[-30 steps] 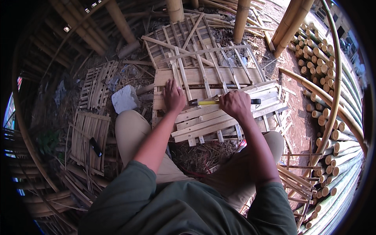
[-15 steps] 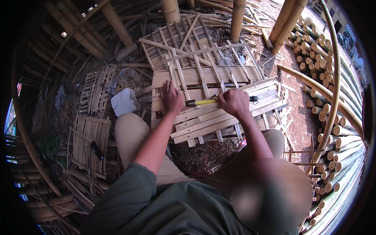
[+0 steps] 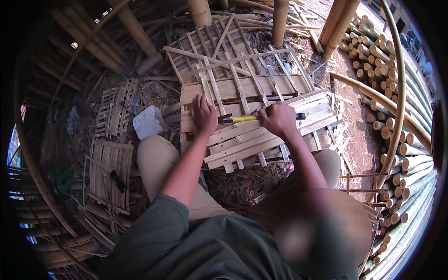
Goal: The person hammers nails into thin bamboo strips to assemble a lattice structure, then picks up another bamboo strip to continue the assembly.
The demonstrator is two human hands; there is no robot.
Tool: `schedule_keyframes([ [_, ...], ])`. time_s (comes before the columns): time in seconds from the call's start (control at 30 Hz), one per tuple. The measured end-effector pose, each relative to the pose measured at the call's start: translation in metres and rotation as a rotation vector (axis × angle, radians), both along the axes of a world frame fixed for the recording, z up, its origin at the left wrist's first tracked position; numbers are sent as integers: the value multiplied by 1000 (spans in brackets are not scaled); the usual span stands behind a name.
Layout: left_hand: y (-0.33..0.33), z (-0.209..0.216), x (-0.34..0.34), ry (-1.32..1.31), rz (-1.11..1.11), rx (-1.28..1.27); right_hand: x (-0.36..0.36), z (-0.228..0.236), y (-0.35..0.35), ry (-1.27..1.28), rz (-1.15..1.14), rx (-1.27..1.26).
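Note:
My right hand [image 3: 277, 120] is wrapped around a claw hammer [image 3: 245, 119] with a yellow shaft and a black grip end. The hammer lies sideways above a slatted panel [image 3: 261, 140] of pale bamboo strips, its dark head pointing left. Close to that head, my left hand [image 3: 204, 114] rests on a wide board [image 3: 189, 95] at the panel's left side, fingers stretched out and nothing seen in them. Whether the hammer head touches the wood, I cannot tell. Thin cross strips run beneath the row of slats.
A pale stone block [image 3: 149, 122] sits left of my knee. Smaller slatted panels [image 3: 110, 170] lie farther left, with a black phone-like object [image 3: 118, 181] on one. Upright bamboo posts [image 3: 280, 23] stand beyond the work. Stacked bamboo poles [image 3: 410, 163] fill the right side.
The hammer's head end has lifted or turned slightly, and its shaft looks more level. Both hands hold nearly the same places. The whole view has shifted a little.

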State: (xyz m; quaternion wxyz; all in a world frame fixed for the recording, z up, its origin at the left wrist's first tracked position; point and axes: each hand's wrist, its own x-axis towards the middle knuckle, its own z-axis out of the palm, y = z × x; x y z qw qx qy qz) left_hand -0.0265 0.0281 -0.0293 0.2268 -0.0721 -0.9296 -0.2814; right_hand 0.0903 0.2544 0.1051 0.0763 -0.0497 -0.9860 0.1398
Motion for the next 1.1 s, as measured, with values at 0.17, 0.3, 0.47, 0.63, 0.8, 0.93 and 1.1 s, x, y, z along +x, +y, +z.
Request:
schedule_keyframes([
  [0.17, 0, -2, 1, 48, 22, -36, -2, -5, -2, -21, -59, 71],
  [0.3, -2, -2, 2, 14, 10, -9, -3, 2, -1, -16, -15, 24],
  [0.47, 1, 3, -2, -7, -2, 0, -10, -7, 4, -130, -2, -240],
  [0.63, -2, 6, 0, -89, 33, 26, 0, -7, -11, -78, -78, 22],
  [0.8, -12, 19, -8, -318, -37, -40, -6, -6, 11, -139, -185, -168],
  [0.93, -18, 79, 4, -835, -241, -263, -2, -16, 29, -80, -420, -224],
  [1.1, -30, 117, 41, -981, -377, -318, -8, -16, 23, -23, -431, -141],
])
